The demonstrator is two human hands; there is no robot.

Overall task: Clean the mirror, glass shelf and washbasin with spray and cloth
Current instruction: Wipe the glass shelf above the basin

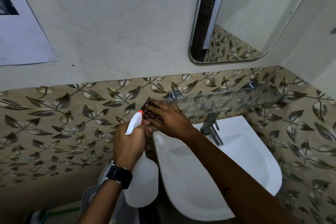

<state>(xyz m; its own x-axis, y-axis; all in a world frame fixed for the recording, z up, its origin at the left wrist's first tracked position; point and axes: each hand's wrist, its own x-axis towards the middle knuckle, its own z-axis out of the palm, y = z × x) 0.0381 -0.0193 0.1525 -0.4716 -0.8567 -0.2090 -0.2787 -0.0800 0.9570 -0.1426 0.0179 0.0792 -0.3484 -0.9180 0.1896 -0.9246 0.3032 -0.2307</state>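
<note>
My left hand [127,143] grips the neck of a white spray bottle [142,185] with a white and orange trigger head [135,122]. My right hand [169,117] presses flat on a dark striped cloth [146,111] at the left end of the glass shelf [234,99]. The shelf is fixed to the leaf-patterned tiles above the white washbasin [209,169]. The mirror [254,14] hangs on the wall at the upper right. Most of the cloth is hidden under my right hand.
A metal tap [211,127] stands at the back of the basin, just under the shelf. Two metal brackets [173,95] hold the shelf to the tiles. Paper sheets [21,32] are stuck on the wall at the left. A side wall closes the corner at the right.
</note>
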